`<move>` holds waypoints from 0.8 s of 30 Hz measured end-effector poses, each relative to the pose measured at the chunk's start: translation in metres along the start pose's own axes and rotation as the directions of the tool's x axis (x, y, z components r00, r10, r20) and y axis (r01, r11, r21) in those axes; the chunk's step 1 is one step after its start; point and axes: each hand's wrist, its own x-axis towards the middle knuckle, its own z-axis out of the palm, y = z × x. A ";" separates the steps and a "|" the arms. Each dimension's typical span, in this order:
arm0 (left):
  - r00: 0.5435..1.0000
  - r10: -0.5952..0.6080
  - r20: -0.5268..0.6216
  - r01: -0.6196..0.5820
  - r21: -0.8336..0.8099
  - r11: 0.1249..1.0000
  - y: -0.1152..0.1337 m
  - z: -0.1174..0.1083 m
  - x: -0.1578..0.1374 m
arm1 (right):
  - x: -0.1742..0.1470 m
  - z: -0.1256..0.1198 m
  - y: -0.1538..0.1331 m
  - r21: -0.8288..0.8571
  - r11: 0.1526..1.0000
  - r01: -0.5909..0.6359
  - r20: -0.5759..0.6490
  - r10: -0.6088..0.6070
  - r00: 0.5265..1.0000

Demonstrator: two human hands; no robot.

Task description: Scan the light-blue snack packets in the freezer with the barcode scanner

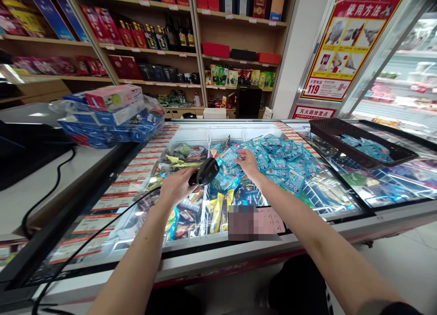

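Observation:
My left hand (176, 186) is wrapped round the handle of a black barcode scanner (206, 172), whose head points toward the right and whose cable runs down to the lower left. My right hand (248, 163) has its fingertips closed at the edge of a light-blue packet (228, 156), just beyond the scanner. A pile of similar blue packets (273, 153) spreads to the right of that hand on the freezer's glass top (136, 192). Below the glass lie ice-cream packs, including a yellow wrapper (215, 212).
A black tray (396, 146) with several blue packets stands at the right. Stacked blue cartons in clear plastic (112, 112) sit at the left. Near the front edge lies a pink, partly pixelated flat item (269, 220). Stocked shelves (153, 51) line the back.

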 end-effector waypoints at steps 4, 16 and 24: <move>1.000 0.006 -0.002 -0.006 -0.029 1.000 0.005 -0.004 0.004 | 0.005 -0.019 -0.005 0.118 0.992 0.049 -0.125 -0.034 0.992; 0.999 0.040 0.031 -0.038 -0.049 0.998 0.051 -0.015 0.045 | -0.016 -0.086 0.027 0.067 0.988 0.141 -0.230 -0.122 0.965; 0.998 0.038 0.046 -0.034 -0.087 0.996 0.057 0.007 0.051 | -0.006 -0.091 0.037 0.010 0.995 0.103 -0.279 -0.096 0.955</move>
